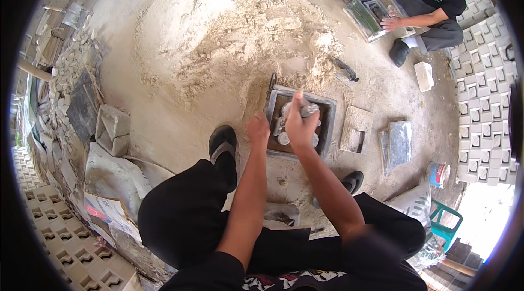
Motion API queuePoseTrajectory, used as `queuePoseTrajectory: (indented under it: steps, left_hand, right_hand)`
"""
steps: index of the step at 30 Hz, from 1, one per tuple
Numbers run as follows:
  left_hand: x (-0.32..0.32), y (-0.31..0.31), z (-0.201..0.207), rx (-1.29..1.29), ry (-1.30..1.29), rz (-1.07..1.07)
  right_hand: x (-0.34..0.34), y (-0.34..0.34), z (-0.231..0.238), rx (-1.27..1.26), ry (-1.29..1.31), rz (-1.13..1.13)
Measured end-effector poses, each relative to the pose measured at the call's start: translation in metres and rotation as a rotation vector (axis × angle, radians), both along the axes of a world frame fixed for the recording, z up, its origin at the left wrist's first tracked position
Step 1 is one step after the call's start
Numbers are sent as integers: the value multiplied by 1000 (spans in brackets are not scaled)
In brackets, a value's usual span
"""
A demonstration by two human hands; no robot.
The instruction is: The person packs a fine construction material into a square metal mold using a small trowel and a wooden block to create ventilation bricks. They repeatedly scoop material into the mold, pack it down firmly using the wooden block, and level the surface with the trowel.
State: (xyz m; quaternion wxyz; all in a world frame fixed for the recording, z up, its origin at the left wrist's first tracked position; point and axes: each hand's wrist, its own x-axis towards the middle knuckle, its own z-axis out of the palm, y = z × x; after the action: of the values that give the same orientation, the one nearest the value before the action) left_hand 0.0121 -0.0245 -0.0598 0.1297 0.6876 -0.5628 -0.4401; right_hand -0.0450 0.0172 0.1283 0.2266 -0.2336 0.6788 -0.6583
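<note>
My right hand (299,126) is gripping a shiny, roundish piece (311,110) over the middle of the box (314,96), where more round pieces (283,138) are lying. My left hand (258,127) is hovering or resting beside the box wall at nine o'clock; I cannot tell whether it is holding anything. I am risking a slip on that smooth-looking surface: the piece could be knocking the others askew. A recessed block (365,120) is lying at three o'clock; a pale powdery heap (218,29) is spreading towards eleven.
</note>
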Motion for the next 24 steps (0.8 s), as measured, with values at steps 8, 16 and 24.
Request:
queuePoseTrajectory:
  steps: [8,16,24]
  left_hand:
    - [-15,-17,19,-50,188,30]
    - [-21,-17,13,-146,140,10]
    - [-22,-15,26,-115,100,2]
  right_hand:
    - [-11,-14,9,10,-19,-9]
    - [-34,-48,12,32,34,56]
    - [-69,-57,15,65,49,56]
